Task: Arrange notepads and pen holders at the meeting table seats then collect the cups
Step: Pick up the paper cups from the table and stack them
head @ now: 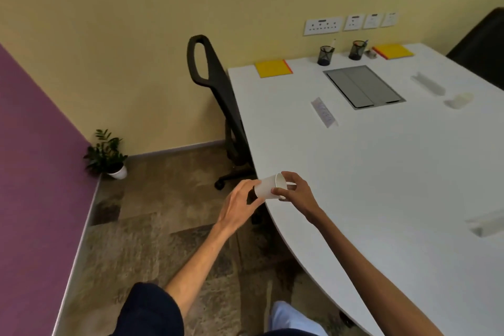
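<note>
A white table (381, 172) carries two yellow notepads (273, 68) and two pen holders (325, 55).

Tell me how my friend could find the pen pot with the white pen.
Go to the far edge of the white table, by the wall sockets. Two black mesh pen holders stand between two yellow notepads. It is the left one, nearer the black chair, with a white pen sticking up.

1. White paper cup (268, 189): tipped sideways, held aloft, near left.
2. Yellow left notepad (273, 68) and right notepad (392, 51): flat, far side, well apart.
3. Black mesh left pen holder (325, 55) and right pen holder (357, 49): upright, between the notepads.
</note>
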The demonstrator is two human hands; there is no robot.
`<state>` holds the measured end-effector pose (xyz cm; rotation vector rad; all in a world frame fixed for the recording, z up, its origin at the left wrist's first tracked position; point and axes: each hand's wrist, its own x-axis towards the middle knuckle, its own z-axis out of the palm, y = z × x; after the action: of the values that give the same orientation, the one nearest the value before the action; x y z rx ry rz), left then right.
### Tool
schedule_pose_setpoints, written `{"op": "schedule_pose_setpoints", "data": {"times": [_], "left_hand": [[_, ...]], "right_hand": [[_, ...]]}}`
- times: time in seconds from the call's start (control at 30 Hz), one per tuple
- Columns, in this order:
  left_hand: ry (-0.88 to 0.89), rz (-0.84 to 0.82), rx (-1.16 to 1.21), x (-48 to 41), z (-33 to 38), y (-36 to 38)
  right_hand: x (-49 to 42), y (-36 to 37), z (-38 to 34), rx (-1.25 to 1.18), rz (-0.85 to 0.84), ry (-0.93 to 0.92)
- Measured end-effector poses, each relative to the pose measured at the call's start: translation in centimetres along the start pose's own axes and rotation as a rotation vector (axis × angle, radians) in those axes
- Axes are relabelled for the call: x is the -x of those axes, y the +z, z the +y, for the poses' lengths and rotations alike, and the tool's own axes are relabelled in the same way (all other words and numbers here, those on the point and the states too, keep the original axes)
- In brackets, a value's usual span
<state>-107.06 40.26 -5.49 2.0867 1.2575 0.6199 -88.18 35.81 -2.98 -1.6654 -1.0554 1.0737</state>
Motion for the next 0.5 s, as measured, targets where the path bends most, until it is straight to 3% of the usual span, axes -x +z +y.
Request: {"op": "schedule_pose_setpoints", "data": {"times": [0.5], "left_hand": [[0.187, -0.196, -0.008, -20.8, 0.7, 4.9]], "right_hand": [[-14.7, -7.1, 0.9, -0.161, 0.254, 0.129]]}}
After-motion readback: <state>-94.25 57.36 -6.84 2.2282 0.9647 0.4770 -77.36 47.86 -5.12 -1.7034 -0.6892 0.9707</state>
